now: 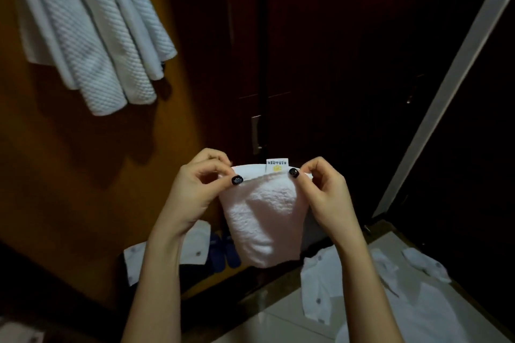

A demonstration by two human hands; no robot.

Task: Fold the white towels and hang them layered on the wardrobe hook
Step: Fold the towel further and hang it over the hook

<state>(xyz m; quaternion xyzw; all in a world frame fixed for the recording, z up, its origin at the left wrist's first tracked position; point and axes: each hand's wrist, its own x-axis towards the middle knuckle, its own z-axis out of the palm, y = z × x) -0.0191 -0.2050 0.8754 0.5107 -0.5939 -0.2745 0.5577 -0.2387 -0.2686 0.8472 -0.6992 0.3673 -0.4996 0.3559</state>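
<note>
Head view: the left hand (192, 192) and the right hand (324, 199) each pinch a top corner of a small white towel (264, 217). It hangs in the air before the dark wardrobe (334, 64). More white towels (92, 30) hang up high on the left.

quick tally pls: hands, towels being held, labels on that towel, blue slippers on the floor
hands: 2, left hand and right hand
white towel pinched at its top edge by both hands: 1
label on that top edge: 1
blue slippers side by side below the towel: 2
total: 6
</note>
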